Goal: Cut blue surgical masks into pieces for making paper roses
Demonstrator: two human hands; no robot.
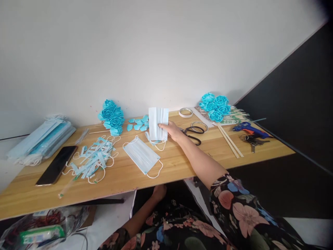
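In the head view my right hand [171, 130] is closed on a pale blue face mask [158, 121], held upright above the table with the thumb across its front. One ear loop hangs from the lower edge. A second face mask [142, 155] lies flat just in front of it. Below the table's front edge, my left hand [159, 192] rests near my lap, its fingers too obscured to make out. Behind the held mask are several cut blue petal pieces [139, 123]. Black-handled scissors [194, 133] lie beside my right wrist.
Left on the wooden table [177, 163] are a mask stack [44, 139], a phone [57, 165], cut strips with loops [95, 158] and blue paper-like roses [111, 116]. Rightward are tape [185, 112], more roses [215, 104], sticks [230, 140], a glue gun [249, 129] and keys [253, 141].
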